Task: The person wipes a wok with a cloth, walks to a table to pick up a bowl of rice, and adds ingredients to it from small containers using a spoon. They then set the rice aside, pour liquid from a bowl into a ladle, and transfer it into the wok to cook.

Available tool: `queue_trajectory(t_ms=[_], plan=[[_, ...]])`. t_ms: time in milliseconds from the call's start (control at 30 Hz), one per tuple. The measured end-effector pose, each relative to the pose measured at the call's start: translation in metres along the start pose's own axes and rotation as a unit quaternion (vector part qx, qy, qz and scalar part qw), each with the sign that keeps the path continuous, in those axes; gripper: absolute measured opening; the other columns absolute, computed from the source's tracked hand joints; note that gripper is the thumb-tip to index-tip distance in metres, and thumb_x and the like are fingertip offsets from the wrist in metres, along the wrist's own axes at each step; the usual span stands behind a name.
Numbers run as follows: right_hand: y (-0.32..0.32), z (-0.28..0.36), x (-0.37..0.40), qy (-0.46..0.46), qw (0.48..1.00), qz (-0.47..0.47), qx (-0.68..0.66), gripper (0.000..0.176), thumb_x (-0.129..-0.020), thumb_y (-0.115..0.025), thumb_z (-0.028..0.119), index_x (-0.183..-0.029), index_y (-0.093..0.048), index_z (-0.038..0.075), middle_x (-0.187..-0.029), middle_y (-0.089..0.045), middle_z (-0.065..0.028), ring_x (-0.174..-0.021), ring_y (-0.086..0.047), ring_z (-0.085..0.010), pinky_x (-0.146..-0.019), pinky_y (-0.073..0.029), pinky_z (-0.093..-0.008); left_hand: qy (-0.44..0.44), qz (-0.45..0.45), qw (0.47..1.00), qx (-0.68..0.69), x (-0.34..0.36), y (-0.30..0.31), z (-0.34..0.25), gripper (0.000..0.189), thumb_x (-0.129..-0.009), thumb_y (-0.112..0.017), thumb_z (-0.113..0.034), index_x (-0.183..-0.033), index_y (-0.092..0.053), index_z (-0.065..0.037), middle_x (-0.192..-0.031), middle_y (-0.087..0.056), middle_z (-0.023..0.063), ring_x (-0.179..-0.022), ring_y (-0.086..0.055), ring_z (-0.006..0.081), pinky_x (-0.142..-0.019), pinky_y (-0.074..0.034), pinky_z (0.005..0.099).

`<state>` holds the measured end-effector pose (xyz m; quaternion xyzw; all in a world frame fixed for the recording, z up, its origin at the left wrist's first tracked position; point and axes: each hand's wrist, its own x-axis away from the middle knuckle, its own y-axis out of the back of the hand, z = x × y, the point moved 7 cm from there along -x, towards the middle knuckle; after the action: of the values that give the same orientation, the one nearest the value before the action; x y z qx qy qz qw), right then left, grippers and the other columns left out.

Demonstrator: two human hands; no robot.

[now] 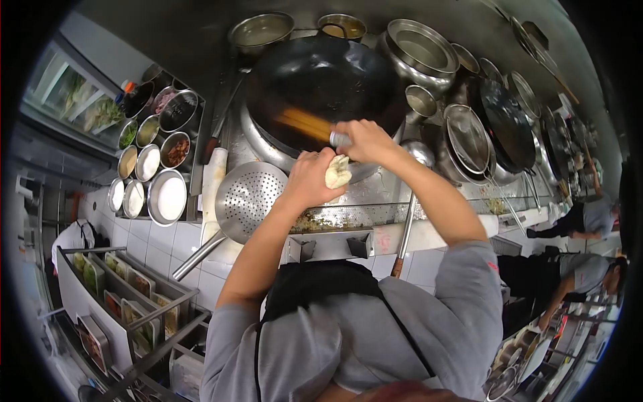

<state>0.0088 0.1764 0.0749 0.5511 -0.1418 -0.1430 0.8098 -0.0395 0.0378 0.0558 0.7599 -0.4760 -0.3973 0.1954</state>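
Note:
A large black wok point(328, 74) sits on the stove at the top centre. My right hand point(365, 141) is closed round the banded end of a yellowish brush point(305, 124), whose blurred bristles lie over the wok's near side. Beside it, at the wok's near rim, my left hand point(311, 177) grips a folded cream cloth point(337, 172). The two hands are close together. A perforated metal strainer point(251, 197) rests left of my left forearm, its handle pointing down and left.
Bowls of ingredients, one with white powder point(167, 198), stand at the left. A long-handled ladle point(410, 221) lies right of my hands. Further right are wire strainers point(469, 139) and another black wok point(504, 120). Co-workers point(576, 275) stand at the far right.

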Motion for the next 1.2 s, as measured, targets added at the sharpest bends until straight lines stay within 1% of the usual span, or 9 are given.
queue_trajectory(t_ms=[67, 167, 267, 400, 533, 600, 900, 1133, 1200], plan=[[0.016, -0.042, 0.0, 0.02, 1.0, 0.023, -0.008, 0.051, -0.071, -0.081, 0.032, -0.12, -0.07, 0.023, -0.107, -0.071, -0.0169, -0.105, -0.067, -0.0357, -0.098, -0.051, -0.0423, 0.008, 0.001, 1.0, -0.002, 0.002, -0.001, 0.001, 0.044, -0.066, -0.08, -0.032, -0.095, -0.056, -0.007, -0.086, -0.067, 0.0158, -0.082, -0.062, 0.0368, -0.077, -0.046, 0.0443], [0.085, -0.15, -0.009, -0.204, 0.933, -0.113, 0.274, 0.045, -0.078, -0.075, 0.032, -0.121, -0.068, 0.021, -0.097, -0.073, -0.0168, -0.093, -0.071, -0.0335, -0.081, -0.057, -0.042, 0.023, 0.009, 1.0, -0.003, 0.001, -0.004, 0.002, 0.046, -0.066, -0.081, -0.033, -0.095, -0.057, -0.007, -0.086, -0.066, 0.0165, -0.084, -0.061, 0.0394, -0.078, -0.047, 0.0461], [0.136, -0.144, 0.054, -0.307, 0.881, -0.356, 0.054, 0.058, -0.083, -0.071, 0.035, -0.134, -0.054, 0.013, -0.103, -0.071, -0.0209, -0.093, -0.07, -0.0382, -0.081, -0.055, -0.0461, 0.017, 0.004, 1.0, -0.019, 0.003, -0.011, 0.009, 0.047, -0.066, -0.082, -0.034, -0.096, -0.057, -0.006, -0.087, -0.066, 0.0166, -0.084, -0.061, 0.0402, -0.078, -0.047, 0.0474], [0.032, -0.117, 0.146, -0.13, 0.818, -0.534, -0.169, 0.063, -0.084, -0.072, 0.027, -0.139, -0.046, 0.009, -0.114, -0.067, -0.0228, -0.1, -0.069, -0.0349, -0.087, -0.053, -0.0431, -0.016, -0.001, 0.999, -0.038, 0.002, -0.01, -0.003, 0.05, -0.067, -0.083, -0.035, -0.095, -0.055, -0.005, -0.083, -0.066, 0.0163, -0.08, -0.064, 0.0377, -0.08, -0.045, 0.0451], [-0.108, -0.057, 0.238, -0.307, 0.787, -0.426, -0.323, 0.06, -0.08, -0.075, 0.021, -0.13, -0.048, 0.004, -0.093, -0.063, -0.0121, -0.075, -0.063, -0.017, -0.07, -0.051, -0.0331, -0.007, 0.011, 0.999, -0.049, 0.006, -0.016, 0.008, 0.057, -0.066, -0.085, -0.038, -0.102, -0.056, -0.006, -0.092, -0.066, 0.0174, -0.088, -0.061, 0.0376, -0.081, -0.045, 0.0472], [-0.13, -0.037, 0.267, -0.458, 0.782, -0.305, -0.294, 0.05, -0.076, -0.077, 0.02, -0.12, -0.054, 0.012, -0.087, -0.065, -0.0156, -0.073, -0.066, -0.0274, -0.067, -0.051, -0.0393, 0.012, 0.007, 1.0, -0.023, 0.006, -0.018, 0.01, 0.054, -0.067, -0.085, -0.037, -0.102, -0.057, -0.007, -0.09, -0.068, 0.0171, -0.086, -0.064, 0.0385, -0.08, -0.048, 0.0485], [-0.143, 0.009, 0.302, -0.433, 0.841, -0.324, 0.017, 0.039, -0.078, -0.072, 0.017, -0.114, -0.062, 0.006, -0.118, -0.053, -0.0229, -0.115, -0.049, -0.0421, -0.087, -0.049, -0.0508, 0.007, 0.02, 0.998, 0.053, 0.013, -0.008, -0.008, 0.05, -0.073, -0.084, -0.027, -0.111, -0.062, -0.003, -0.105, -0.068, 0.016, -0.098, -0.065, 0.0333, -0.091, -0.048, 0.0421], [-0.194, 0.122, 0.385, -0.441, 0.782, -0.44, -0.018, 0.034, -0.081, -0.073, 0.011, -0.114, -0.065, 0.011, -0.128, -0.055, -0.0196, -0.106, -0.061, -0.0359, -0.086, -0.054, -0.0428, -0.211, -0.135, 0.945, 0.208, 0.06, 0.008, -0.023, 0.05, -0.068, -0.089, -0.014, -0.106, -0.06, 0.001, -0.134, -0.046, 0.0187, -0.116, -0.05, 0.0276, -0.098, -0.044, 0.0395], [-0.251, 0.129, 0.436, -0.533, 0.743, -0.403, -0.034, 0.031, -0.08, -0.074, 0.011, -0.109, -0.066, 0.009, -0.121, -0.059, -0.019, -0.106, -0.061, -0.0367, -0.09, -0.052, -0.0415, -0.036, -0.029, 0.954, 0.297, 0.077, -0.019, -0.005, 0.053, -0.07, -0.086, -0.009, -0.111, -0.055, 0.001, -0.119, -0.055, 0.0163, -0.107, -0.056, 0.0237, -0.092, -0.047, 0.035]])
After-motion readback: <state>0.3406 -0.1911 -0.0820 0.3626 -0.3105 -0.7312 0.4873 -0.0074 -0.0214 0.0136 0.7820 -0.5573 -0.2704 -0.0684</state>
